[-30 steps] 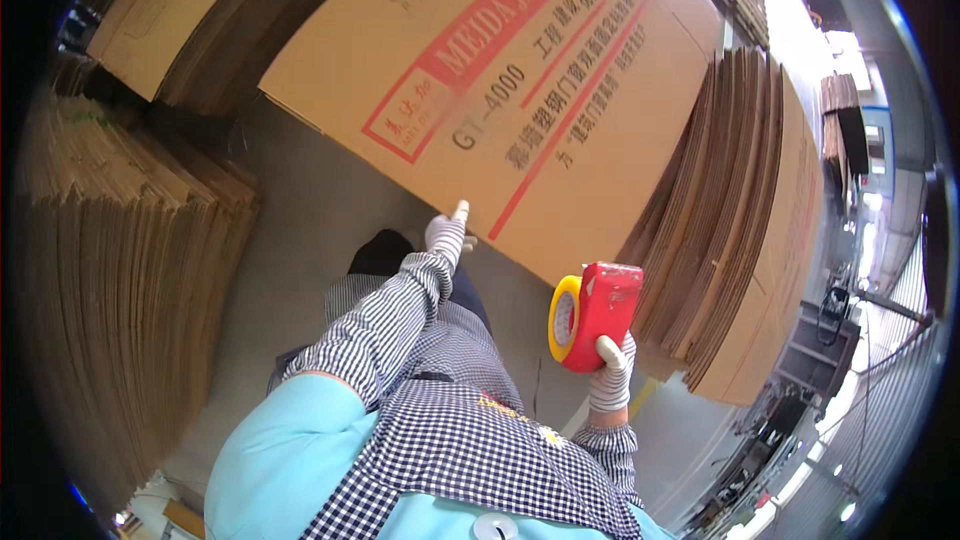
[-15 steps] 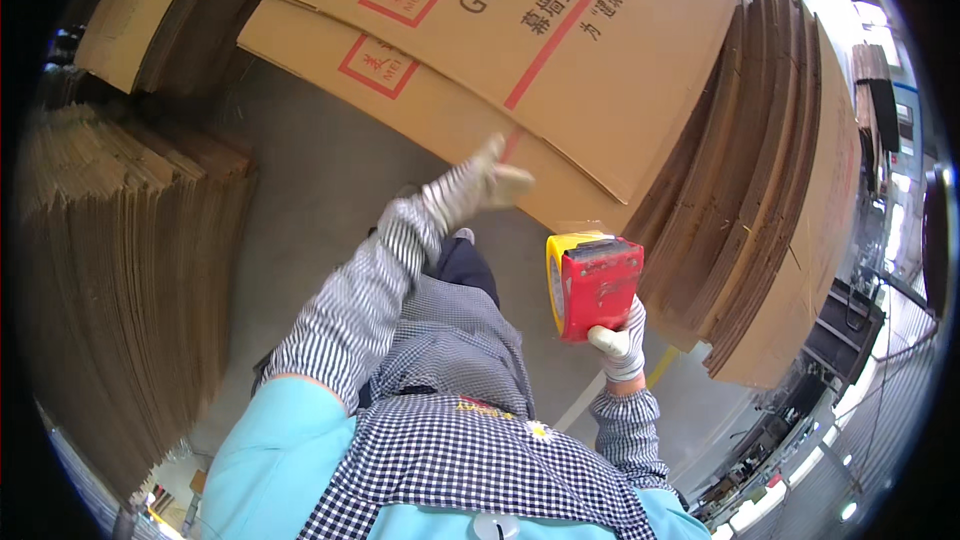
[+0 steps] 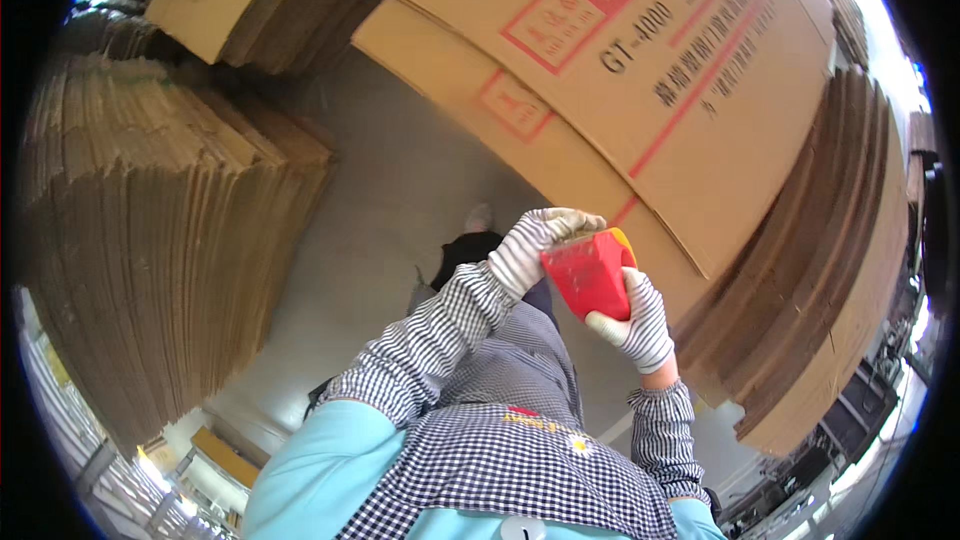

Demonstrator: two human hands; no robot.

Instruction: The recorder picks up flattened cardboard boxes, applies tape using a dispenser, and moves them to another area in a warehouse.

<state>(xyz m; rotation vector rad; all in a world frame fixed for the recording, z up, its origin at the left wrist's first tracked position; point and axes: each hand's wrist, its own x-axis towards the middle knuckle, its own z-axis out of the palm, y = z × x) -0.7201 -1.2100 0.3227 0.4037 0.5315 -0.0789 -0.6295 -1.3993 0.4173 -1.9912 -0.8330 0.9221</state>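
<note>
Both gloved hands meet on a red tape dispenser (image 3: 590, 272), just in front of leaning flattened cartons (image 3: 640, 70).

Right hand (image 3: 632, 325) grips it from below; left hand (image 3: 535, 243) apparently curls over its top, where a finger could catch the cutter.

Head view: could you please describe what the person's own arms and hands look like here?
Both hands wear knitted work gloves in white with fine grey striping: the left hand and the right hand. Both forearms are covered by long sleeves in a small dark-and-white check, gathered at the cuffs. A light blue garment lies over the upper body. No bare parts show on the hands.
</note>
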